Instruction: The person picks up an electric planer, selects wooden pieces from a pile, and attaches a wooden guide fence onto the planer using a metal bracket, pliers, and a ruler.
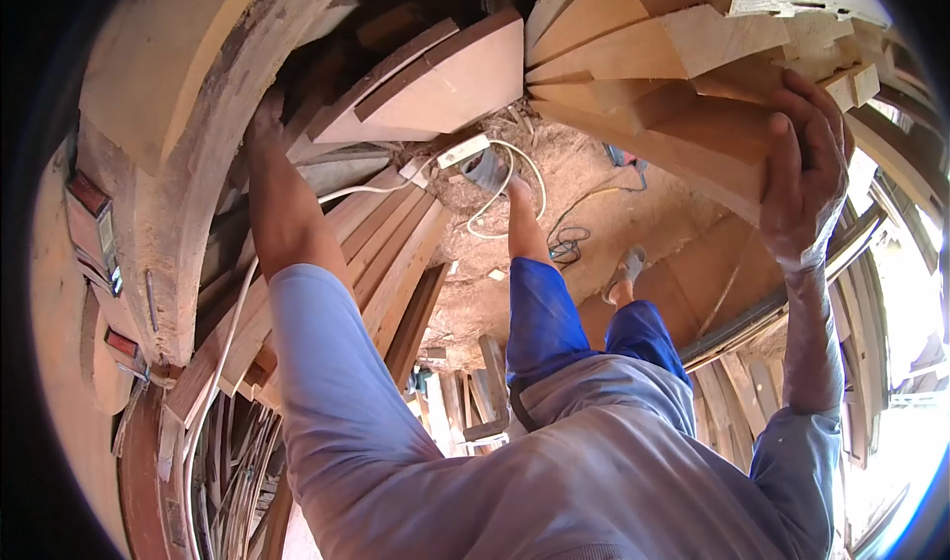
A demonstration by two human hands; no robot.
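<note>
My right hand (809,179) is at the end of a wide wooden board (708,149) at the upper right. Its fingers curl against the board's end, with the thumb raised on the near side. That board lies against a fanned stack of pale wooden boards (727,41). My left hand (265,123) reaches into shadow at the upper left, beside a curved wooden beam (193,214) and short boards with curved edges (445,85). Darkness hides the left fingers and whatever they touch.
A white power strip (463,151) with a looped white cable lies on the dusty floor (475,303). Farther right are a blue and red tool (623,156) and a dark cord (566,245). Long planks (381,253) lean beneath my left arm. Two small red-topped blocks hang at the far left.
</note>
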